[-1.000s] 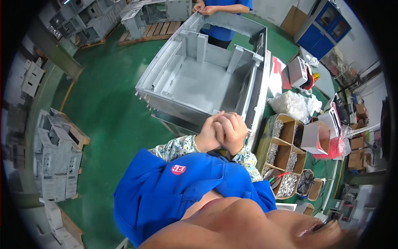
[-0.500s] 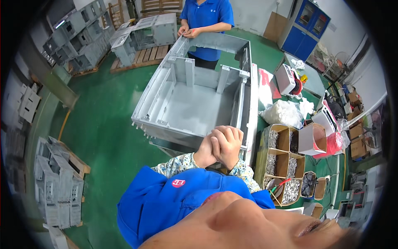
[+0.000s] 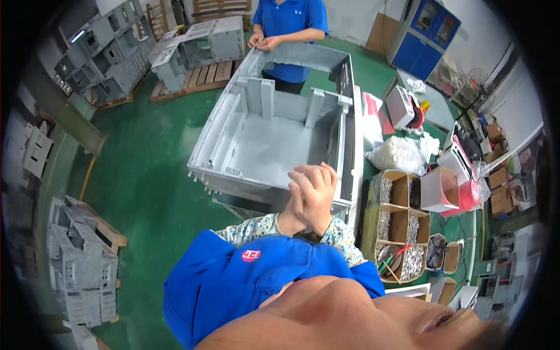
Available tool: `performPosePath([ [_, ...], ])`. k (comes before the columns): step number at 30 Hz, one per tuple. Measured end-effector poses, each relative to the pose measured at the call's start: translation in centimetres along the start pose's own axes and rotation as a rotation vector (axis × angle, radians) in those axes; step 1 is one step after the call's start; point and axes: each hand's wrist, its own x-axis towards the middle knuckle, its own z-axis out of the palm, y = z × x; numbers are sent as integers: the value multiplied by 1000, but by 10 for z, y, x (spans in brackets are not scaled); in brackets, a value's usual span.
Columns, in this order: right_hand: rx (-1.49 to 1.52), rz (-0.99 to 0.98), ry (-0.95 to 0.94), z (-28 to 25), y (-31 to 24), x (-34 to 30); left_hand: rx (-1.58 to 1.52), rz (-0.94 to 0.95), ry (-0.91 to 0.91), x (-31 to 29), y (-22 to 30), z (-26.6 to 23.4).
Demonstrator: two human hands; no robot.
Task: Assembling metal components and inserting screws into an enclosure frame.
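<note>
Just ahead of the fingers, a large open-topped box of grey sheet metal (image 3: 265,146), near wall closest to them; contact with its rim, cannot tell. Left hand (image 3: 291,216) and right hand (image 3: 318,201) folded into each other, fingers drawn in narrow; anything between the palms, cannot tell. Judgement on good handling: part the hands before bearing on the box, take hold on flat walls rather than thin edges, and time any shift with the co-worker in a blue shirt (image 3: 291,18), beyond the fingers, whose two hands meet at the box's far-left corner. Right of the fingers: divided brown cardboard bin (image 3: 398,224) of small silvery metal parts; beyond it, a clear plastic bag of whitish pieces (image 3: 396,156). Left of the fingers, smooth green floor (image 3: 151,157), lightly glossy. Far ahead and left, slatted wooden pallet (image 3: 198,79) under grey metal housings; far ahead and right, blue cupboard with glazed upper doors (image 3: 417,52)
</note>
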Motion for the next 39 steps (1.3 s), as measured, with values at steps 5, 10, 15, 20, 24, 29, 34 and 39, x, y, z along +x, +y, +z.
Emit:
performPosePath([
  [5,62,-8,-61,5,-22,1,73,-41,41,-13,13,3],
  [10,47,91,-48,8,-21,4,289,-66,147,-32,46,4],
  [15,176,255,-1,26,-23,-4,435,-99,319,-45,69,14],
  [20,359,387,-7,44,-25,-12,430,-84,266,-55,82,5],
  [24,361,392,10,41,-40,-11,447,-36,220,-64,84,5],
  [29,354,529,107,42,-32,-19,519,-37,307,-50,81,4],
  [34,332,466,98,19,-20,-11,543,-26,263,-32,70,2],
  [39,546,492,-66,-19,14,-13,465,-192,194,-13,60,23],
])
